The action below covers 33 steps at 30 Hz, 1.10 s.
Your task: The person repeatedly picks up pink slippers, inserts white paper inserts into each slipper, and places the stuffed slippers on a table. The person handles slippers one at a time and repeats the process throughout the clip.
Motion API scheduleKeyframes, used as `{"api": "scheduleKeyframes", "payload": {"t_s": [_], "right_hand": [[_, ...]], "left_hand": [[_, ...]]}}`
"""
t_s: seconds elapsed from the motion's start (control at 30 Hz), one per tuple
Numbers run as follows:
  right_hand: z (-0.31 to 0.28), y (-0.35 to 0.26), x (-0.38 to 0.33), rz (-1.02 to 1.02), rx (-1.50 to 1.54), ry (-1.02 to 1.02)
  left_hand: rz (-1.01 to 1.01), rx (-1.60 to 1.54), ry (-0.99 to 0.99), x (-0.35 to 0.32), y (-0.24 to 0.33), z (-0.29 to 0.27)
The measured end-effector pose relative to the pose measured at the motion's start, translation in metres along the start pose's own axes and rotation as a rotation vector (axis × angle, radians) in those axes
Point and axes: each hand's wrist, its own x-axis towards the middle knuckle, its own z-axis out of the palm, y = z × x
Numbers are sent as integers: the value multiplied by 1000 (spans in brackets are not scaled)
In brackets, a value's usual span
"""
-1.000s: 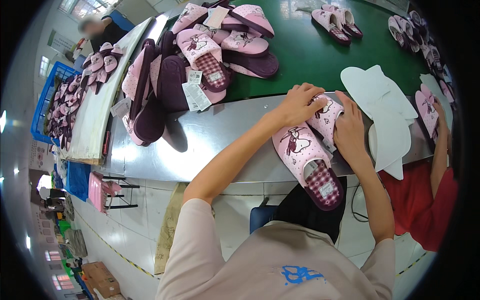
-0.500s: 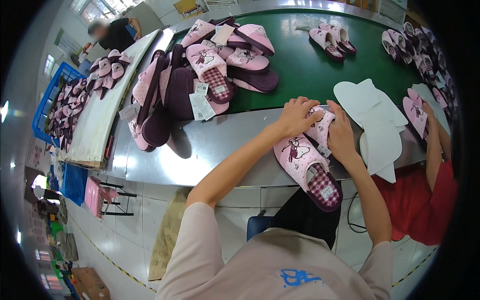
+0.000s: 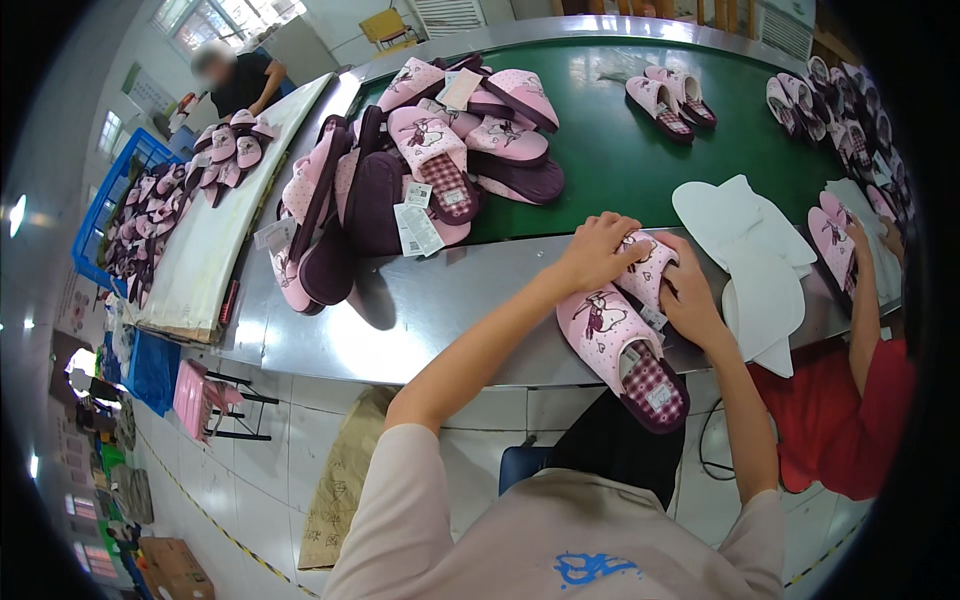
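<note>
A pink slipper (image 3: pixel 648 272) with a printed animal figure lies between my two hands on the metal edge of the table. My left hand (image 3: pixel 603 254) is curled over its toe from the left, the fingers pressing on the upper. My right hand (image 3: pixel 692 296) grips its other side, fingers bent around it. In front of it lies a second pink slipper (image 3: pixel 602 322), its checked insole and dark sole sticking out past the table's near edge. A white tag shows beside my right hand.
A heap of pink slippers (image 3: pixel 428 140) with tags lies to the left. White insole-shaped sheets (image 3: pixel 762 290) lie at right, beside a red-clad co-worker (image 3: pixel 845 425). One slipper pair (image 3: pixel 655 100) sits on the green belt (image 3: pixel 590 150). A blue crate (image 3: pixel 88 240) holds more slippers.
My right hand's fingers have bent further around the upper slipper. My left hand stays over its toe. The whole view has shifted slightly.
</note>
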Motion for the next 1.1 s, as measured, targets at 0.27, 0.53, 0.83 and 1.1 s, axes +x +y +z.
{"api": "scheduleKeyframes", "payload": {"t_s": [0.27,0.53,0.83,1.1], "right_hand": [[-15,-26,-14,3,-29,-36],[7,-20,-15,52,-139,143],[11,-33,-17,-6,-406,284],[9,-40,-49,108,-127,237]], "left_hand": [[-6,15,22,0,-3,3],[-4,44,52,3,0,6],[60,8,99,6,-13,7],[-5,-43,73,3,-7,5]]}}
